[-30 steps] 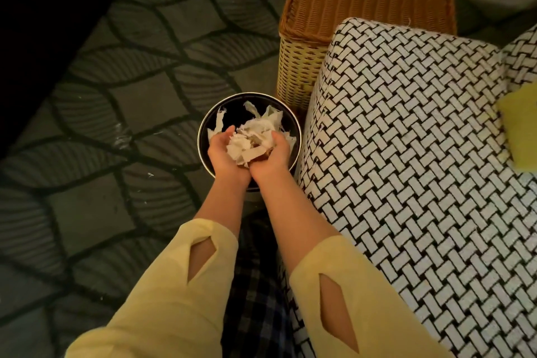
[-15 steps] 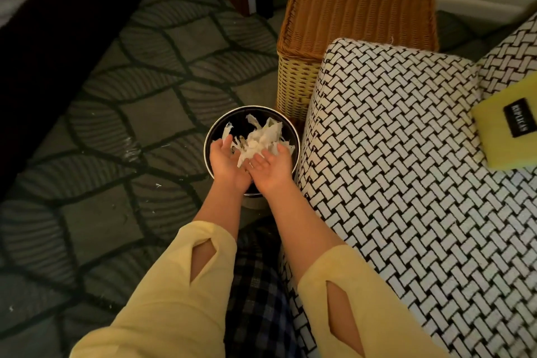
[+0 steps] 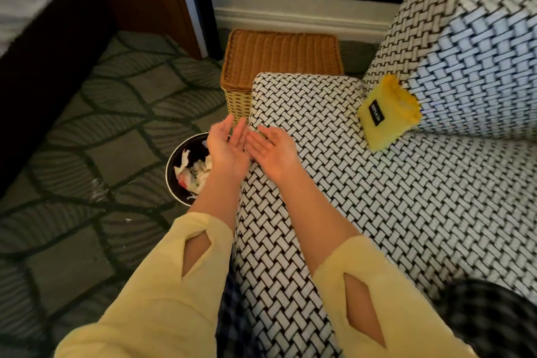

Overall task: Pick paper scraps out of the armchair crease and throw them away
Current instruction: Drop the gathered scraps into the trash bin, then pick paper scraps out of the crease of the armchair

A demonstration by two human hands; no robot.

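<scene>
My left hand [image 3: 228, 148] and my right hand [image 3: 273, 151] are palm-up, side by side, open and holding nothing. They hover over the left armrest of the black-and-white woven armchair [image 3: 348, 212]. Just left of and below my left hand, a round black bin [image 3: 177, 180] stands on the carpet with crumpled white paper scraps [image 3: 193, 173] inside it. The crease between seat cushion and backrest shows at right; I see no scraps in it.
A yellow cloth [image 3: 388, 116] with a black label lies in the corner of the armchair. A wicker basket [image 3: 279, 58] stands against the armrest by the wall. A few white flecks [image 3: 98, 192] lie on the leaf-patterned carpet. A dark bed edge [image 3: 43, 67] runs at left.
The paper scraps have dropped out of both hands into the bin. My hands have opened flat and lifted up and right, over the armrest. The view has tilted up toward the armchair.
</scene>
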